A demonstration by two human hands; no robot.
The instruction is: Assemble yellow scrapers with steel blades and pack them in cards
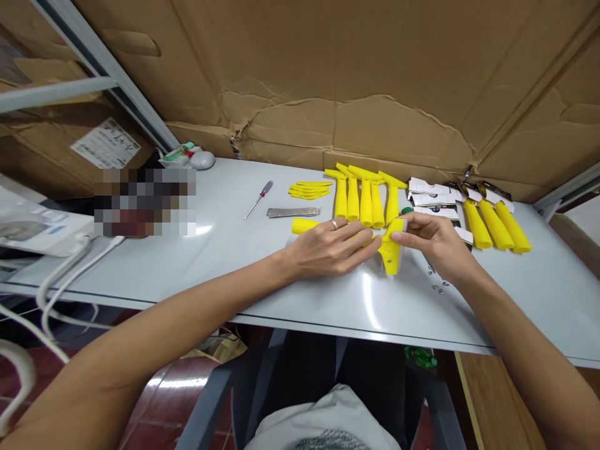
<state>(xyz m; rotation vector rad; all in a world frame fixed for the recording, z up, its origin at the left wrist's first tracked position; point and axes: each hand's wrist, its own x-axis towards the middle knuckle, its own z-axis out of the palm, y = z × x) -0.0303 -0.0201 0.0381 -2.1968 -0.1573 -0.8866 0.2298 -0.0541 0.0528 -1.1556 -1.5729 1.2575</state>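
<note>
A yellow T-shaped plastic scraper point(389, 257) lies sideways on the table in front of me, its round handle pointing left. My left hand point(330, 247), with a ring on one finger, is closed over the handle and covers most of it. With thumb and fingers, my right hand point(429, 240) pinches the far end of the scraper's wide head. A small screw or nut point(389, 260) shows in the near part of that head. Loose small metal nuts or screws point(438, 287) lie just below my right hand.
Behind my hands stand several yellow handles point(365, 203). Left of them are flat yellow strips point(309, 189), metal blades point(294, 212) and a screwdriver point(259, 199). Scrapers with dark heads point(497, 225) and white packets point(434, 200) lie right. Cardboard point(375, 75) walls the back.
</note>
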